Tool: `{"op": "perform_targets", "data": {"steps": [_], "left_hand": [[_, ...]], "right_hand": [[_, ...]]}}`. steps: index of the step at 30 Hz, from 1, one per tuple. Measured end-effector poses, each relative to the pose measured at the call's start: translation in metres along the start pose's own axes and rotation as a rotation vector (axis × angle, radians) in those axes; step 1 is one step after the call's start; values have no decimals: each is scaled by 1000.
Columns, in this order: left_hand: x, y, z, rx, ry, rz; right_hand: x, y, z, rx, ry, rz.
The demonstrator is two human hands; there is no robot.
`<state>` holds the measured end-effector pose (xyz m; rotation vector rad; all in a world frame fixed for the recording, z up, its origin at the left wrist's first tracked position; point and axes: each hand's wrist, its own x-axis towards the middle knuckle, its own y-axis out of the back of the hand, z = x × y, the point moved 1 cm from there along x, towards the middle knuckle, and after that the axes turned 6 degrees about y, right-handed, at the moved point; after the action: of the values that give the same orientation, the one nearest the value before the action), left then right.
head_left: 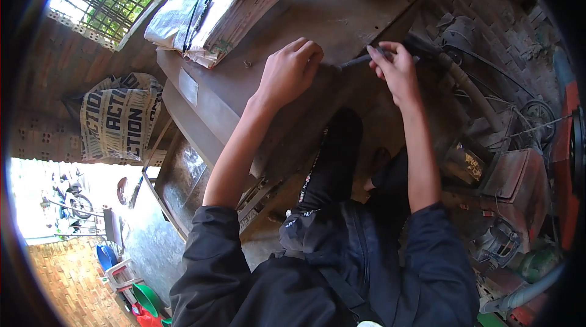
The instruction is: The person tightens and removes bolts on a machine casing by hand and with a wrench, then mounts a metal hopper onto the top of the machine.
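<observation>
The right hand (395, 69) pinches a thin dark tool (355, 61) by the edge of the table (317, 16). The left hand (290, 68) is curled nearby; whether it grips anything I cannot tell. A firm pinch, left hand clear of the tip, should serve best. The tool's long axis runs left to right, its free end pointing left.

The left hand (288, 69) is loosely curled, back of the hand up, its fingers (311, 52) bent inward and the left wrist (264, 100) behind them. Well apart from those fingers, the right hand (398, 72) is pinched, thumb and fingertips drawn close. Left forearm (235, 156) and right forearm (421, 150) stretch bare behind the fingers.
</observation>
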<state>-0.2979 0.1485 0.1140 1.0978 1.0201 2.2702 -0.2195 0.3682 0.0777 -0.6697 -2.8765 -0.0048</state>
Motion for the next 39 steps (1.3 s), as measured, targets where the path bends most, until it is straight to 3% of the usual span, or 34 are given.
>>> {"op": "perform_targets", "data": {"steps": [6,10,17,34,37,39], "left_hand": [[0,3,-4,0,80,151],[2,3,-7,-33,89,271],[1,7,-11,-54,145,360],[-1,8,-8,-93,163,347],[-1,5,-7,-100,129,232],[-2,2,-6,-82,-16,30]], "right_hand": [[59,-20,-14,-255,104,-271],[82,-45,-18,-263,7,-479],[91,-60,-12,-127,-102,-591],[75,-14,-21,-217,-112,-389],[78,-12,-23,-193,-169,-444],[86,-15,-25,-240,-184,-476]]}}
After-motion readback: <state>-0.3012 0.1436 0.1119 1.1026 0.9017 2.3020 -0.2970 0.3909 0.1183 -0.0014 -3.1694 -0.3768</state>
